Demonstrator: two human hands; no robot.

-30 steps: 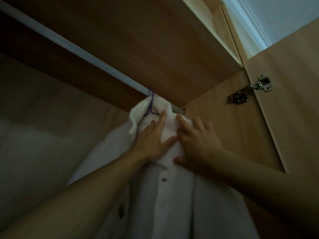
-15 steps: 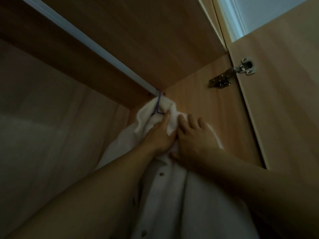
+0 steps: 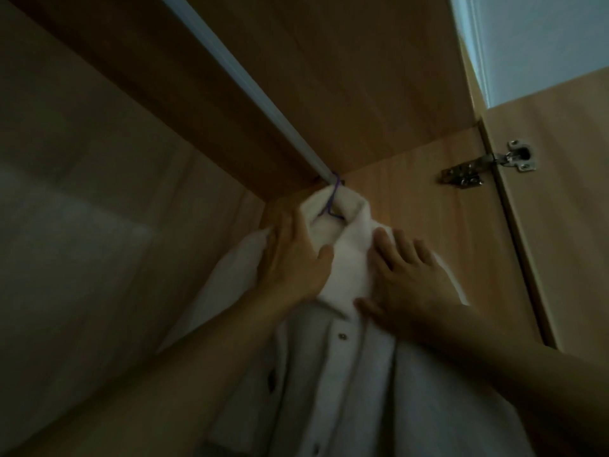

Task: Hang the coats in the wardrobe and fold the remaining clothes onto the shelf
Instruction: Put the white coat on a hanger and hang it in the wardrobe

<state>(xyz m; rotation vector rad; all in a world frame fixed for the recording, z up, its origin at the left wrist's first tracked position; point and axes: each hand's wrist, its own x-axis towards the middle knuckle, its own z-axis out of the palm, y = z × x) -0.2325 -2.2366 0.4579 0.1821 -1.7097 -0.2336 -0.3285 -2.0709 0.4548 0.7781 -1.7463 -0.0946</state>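
A white buttoned coat (image 3: 346, 374) hangs from a purple hanger (image 3: 332, 201) hooked on the pale wardrobe rail (image 3: 244, 84), at the rail's right end against the side wall. My left hand (image 3: 295, 262) lies on the coat's left collar, thumb across the front, fingers wrapped over the fabric. My right hand (image 3: 400, 278) rests flat on the right collar and shoulder with fingers spread. The coat's lower part runs out of view at the bottom.
The wardrobe's wooden top panel (image 3: 346, 77) is just above the rail. The right side wall (image 3: 421, 209) carries a metal hinge (image 3: 487, 164) joined to the open door (image 3: 560, 209). The back panel (image 3: 99, 225) lies dim to the left.
The coat and hanger have slid right along the rail to its end. My hands moved apart on the collar, the left to the left flap, the right flattening on the shoulder.
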